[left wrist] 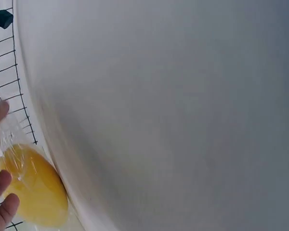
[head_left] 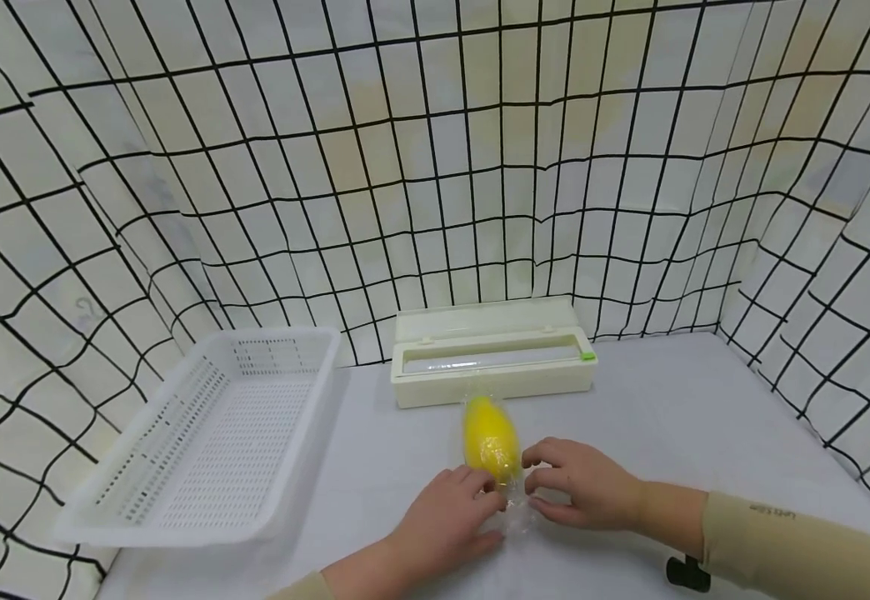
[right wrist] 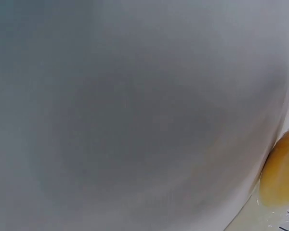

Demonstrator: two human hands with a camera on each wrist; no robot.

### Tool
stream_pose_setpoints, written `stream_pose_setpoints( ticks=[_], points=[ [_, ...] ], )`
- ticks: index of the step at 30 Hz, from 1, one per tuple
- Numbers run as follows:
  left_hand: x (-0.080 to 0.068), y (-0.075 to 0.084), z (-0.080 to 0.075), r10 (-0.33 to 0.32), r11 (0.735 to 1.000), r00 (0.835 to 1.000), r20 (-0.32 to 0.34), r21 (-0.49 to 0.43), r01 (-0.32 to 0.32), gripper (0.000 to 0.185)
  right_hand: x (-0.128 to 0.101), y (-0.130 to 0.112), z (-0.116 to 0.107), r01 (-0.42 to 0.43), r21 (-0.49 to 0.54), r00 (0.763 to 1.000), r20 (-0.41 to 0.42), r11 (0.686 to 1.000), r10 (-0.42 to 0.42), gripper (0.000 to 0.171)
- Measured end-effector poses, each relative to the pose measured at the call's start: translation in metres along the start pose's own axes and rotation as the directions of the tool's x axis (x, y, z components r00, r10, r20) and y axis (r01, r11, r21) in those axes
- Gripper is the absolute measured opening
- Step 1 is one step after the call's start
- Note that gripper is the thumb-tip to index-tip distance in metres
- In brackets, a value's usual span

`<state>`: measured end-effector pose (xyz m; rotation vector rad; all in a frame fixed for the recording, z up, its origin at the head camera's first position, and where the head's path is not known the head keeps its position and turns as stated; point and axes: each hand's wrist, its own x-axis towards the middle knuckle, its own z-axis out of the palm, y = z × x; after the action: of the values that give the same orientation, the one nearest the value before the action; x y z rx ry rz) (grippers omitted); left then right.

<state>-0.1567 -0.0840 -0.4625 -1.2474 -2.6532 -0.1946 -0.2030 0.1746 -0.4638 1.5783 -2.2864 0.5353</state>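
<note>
A yellow oval fruit (head_left: 491,437), greenish at its far tip, lies on the white table wrapped in clear plastic film (head_left: 516,507). The film bunches loosely at its near end. My left hand (head_left: 453,517) is at the fruit's near left side, fingertips by the film and thumb apart from them. To the right is my right hand (head_left: 581,485), its fingers loosely bent and spread beside the fruit and film. The left wrist view shows left fingers (left wrist: 2,185) over the wrapped fruit (left wrist: 36,187). Only part of the fruit (right wrist: 282,168) appears in the right wrist view.
Behind the fruit stands a cream cling film dispenser (head_left: 491,387), lid raised, with a roll inside and a green slider (head_left: 587,356) at its right end. A white perforated basket (head_left: 217,433) occupies the left. Black wire grid panels (head_left: 472,167) enclose the back and sides.
</note>
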Motion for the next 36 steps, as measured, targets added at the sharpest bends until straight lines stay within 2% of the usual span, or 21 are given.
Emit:
stream_pose_setpoints(
  ticks=[3, 6, 9, 11, 13, 15, 19, 21, 23, 25, 28, 31, 36],
  points=[
    [-0.001, 0.004, 0.001, -0.125, 0.987, 0.991, -0.054, -0.112, 0.118, 0.016, 0.001, -0.003, 0.002, -0.078, 0.050, 0.996, -0.027, 0.996, 0.080, 0.013],
    [-0.002, 0.007, 0.000, -0.265, 0.944, 0.962, -0.071, -0.222, 0.244, 0.009, 0.003, -0.006, 0.003, -0.174, 0.094, 0.984, -0.014, 0.980, 0.176, 0.011],
    [-0.002, 0.008, -0.001, -0.404, 0.860, 0.914, -0.038, -0.354, 0.366, 0.008, 0.005, -0.008, 0.003, -0.285, 0.140, 0.958, 0.018, 0.948, 0.285, 0.006],
    [-0.001, 0.008, -0.003, -0.471, 0.801, 0.882, -0.020, -0.430, 0.417, 0.009, 0.008, -0.010, 0.002, -0.352, 0.167, 0.936, 0.041, 0.921, 0.351, 0.004],
    [0.001, 0.007, -0.005, -0.519, 0.748, 0.855, -0.009, -0.490, 0.448, 0.010, 0.010, -0.010, 0.002, -0.382, 0.187, 0.923, 0.032, 0.905, 0.383, 0.004],
    [0.003, 0.005, -0.007, -0.547, 0.712, 0.837, -0.010, -0.531, 0.460, 0.012, 0.013, -0.010, 0.002, -0.387, 0.198, 0.920, 0.014, 0.900, 0.393, 0.005],
    [0.006, -0.001, -0.008, -0.565, 0.676, 0.825, -0.009, -0.579, 0.456, 0.012, 0.016, -0.008, 0.003, -0.366, 0.215, 0.925, -0.027, 0.905, 0.380, 0.005],
    [0.006, -0.004, -0.008, -0.564, 0.669, 0.825, -0.013, -0.593, 0.448, 0.011, 0.018, -0.008, 0.003, -0.386, 0.241, 0.916, -0.015, 0.890, 0.401, 0.004],
    [0.005, -0.006, -0.006, -0.565, 0.670, 0.825, -0.029, -0.600, 0.438, 0.011, 0.020, -0.008, 0.003, -0.439, 0.278, 0.892, 0.021, 0.854, 0.452, 0.005],
    [0.005, -0.008, -0.005, -0.571, 0.667, 0.820, -0.052, -0.612, 0.425, 0.011, 0.023, -0.007, 0.003, -0.501, 0.323, 0.857, 0.061, 0.803, 0.511, 0.006],
    [0.006, -0.011, -0.004, -0.594, 0.640, 0.802, -0.068, -0.644, 0.419, 0.010, 0.027, -0.004, 0.004, -0.576, 0.381, 0.803, 0.102, 0.723, 0.587, 0.010],
    [0.009, -0.013, -0.004, -0.634, 0.575, 0.772, -0.038, -0.691, 0.438, 0.008, 0.031, -0.001, 0.005, -0.617, 0.446, 0.761, 0.129, 0.649, 0.635, 0.013],
    [0.012, -0.017, -0.002, -0.707, 0.424, 0.706, 0.052, -0.767, 0.482, 0.010, 0.035, 0.003, 0.009, -0.665, 0.547, 0.698, 0.213, 0.508, 0.684, 0.018]
  ],
)
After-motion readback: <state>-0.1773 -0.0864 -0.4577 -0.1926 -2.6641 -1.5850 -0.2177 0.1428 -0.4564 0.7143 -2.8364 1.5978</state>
